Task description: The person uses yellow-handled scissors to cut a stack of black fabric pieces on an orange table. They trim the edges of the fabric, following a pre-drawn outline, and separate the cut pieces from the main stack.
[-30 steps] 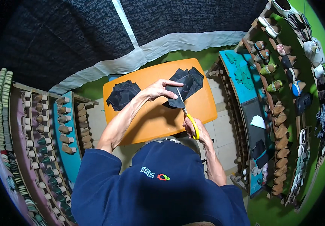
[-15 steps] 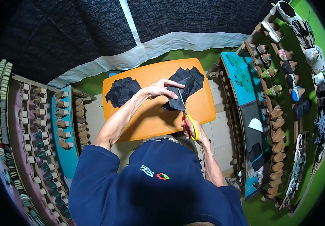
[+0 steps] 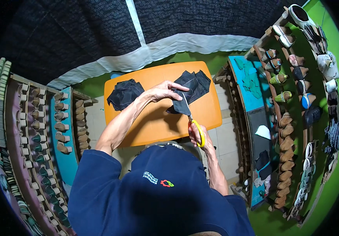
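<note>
Over an orange table (image 3: 153, 133), my left hand (image 3: 164, 91) pinches a small dark piece of fabric (image 3: 181, 107) between thumb and fingers. My right hand (image 3: 197, 137) is wrapped round the handles of a pair of scissors (image 3: 201, 135) with yellow and orange grips. Their metal blades point away from me and lie along the dark piece, close to the left fingertips. Just beyond the left hand is a pile of dark fabric pieces (image 3: 199, 84). A second dark pile (image 3: 125, 94) rests at the table's left, beside my left forearm.
Racks of shoe forms (image 3: 62, 128) line the left side. To the right stands a blue shelf (image 3: 252, 100) with green scraps, beside a rack of shoes and brown shoe forms (image 3: 286, 143). A dark patterned curtain (image 3: 79, 39) hangs beyond the table.
The whole view has shifted slightly left. Both hands keep nearly the same places, with the scissors still at the dark fabric piece.
</note>
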`<state>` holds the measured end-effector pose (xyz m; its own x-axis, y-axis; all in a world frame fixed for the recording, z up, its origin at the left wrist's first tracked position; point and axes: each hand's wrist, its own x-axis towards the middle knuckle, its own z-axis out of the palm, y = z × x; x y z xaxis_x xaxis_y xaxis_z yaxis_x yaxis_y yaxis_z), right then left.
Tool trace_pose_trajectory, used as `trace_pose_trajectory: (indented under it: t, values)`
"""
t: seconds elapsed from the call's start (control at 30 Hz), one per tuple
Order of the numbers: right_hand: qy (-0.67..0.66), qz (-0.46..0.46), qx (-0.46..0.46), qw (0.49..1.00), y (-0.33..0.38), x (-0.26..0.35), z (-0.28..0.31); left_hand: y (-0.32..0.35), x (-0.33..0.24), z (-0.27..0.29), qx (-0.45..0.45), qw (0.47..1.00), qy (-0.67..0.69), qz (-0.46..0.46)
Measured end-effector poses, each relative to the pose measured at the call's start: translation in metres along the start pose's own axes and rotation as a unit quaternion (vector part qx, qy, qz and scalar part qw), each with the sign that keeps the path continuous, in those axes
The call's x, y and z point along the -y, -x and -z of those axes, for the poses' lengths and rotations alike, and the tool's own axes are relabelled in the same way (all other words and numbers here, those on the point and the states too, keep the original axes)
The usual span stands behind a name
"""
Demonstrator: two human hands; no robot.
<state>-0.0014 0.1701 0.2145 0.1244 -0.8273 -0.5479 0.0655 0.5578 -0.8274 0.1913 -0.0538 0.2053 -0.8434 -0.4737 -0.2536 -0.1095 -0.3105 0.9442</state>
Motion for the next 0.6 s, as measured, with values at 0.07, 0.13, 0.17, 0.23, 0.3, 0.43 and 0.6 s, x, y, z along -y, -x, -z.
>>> trace_pose_trajectory:
  t: [0.07, 0.13, 0.17, 0.23, 0.3, 0.43, 0.6]
  values:
    - [0.0, 0.012, -0.003, 1.0, 0.001, 0.0, -0.002, 0.002, -0.002, 0.0, 0.001, 1.0, 0.01, 0.01]
    - [0.003, 0.013, -0.009, 1.0, 0.002, 0.002, -0.003, 0.002, -0.001, 0.0, 0.002, 1.0, 0.015, 0.008]
    - [0.005, 0.014, -0.009, 1.0, 0.001, 0.0, -0.002, 0.002, 0.0, 0.0, 0.003, 1.0, 0.017, 0.007]
    - [0.012, 0.013, -0.012, 1.0, 0.002, 0.0, -0.002, 0.002, 0.0, 0.001, -0.004, 1.0, 0.013, 0.008]
    - [0.013, 0.018, -0.011, 1.0, 0.001, 0.0, -0.003, 0.002, -0.001, 0.002, -0.011, 1.0, 0.008, 0.007]
    - [-0.038, 0.008, -0.006, 0.999, -0.002, -0.007, -0.001, 0.003, 0.002, 0.006, -0.019, 1.0, 0.014, 0.002]
    - [-0.024, 0.014, -0.018, 0.999, -0.001, -0.01, -0.001, 0.005, 0.0, 0.005, -0.017, 1.0, 0.025, 0.006]
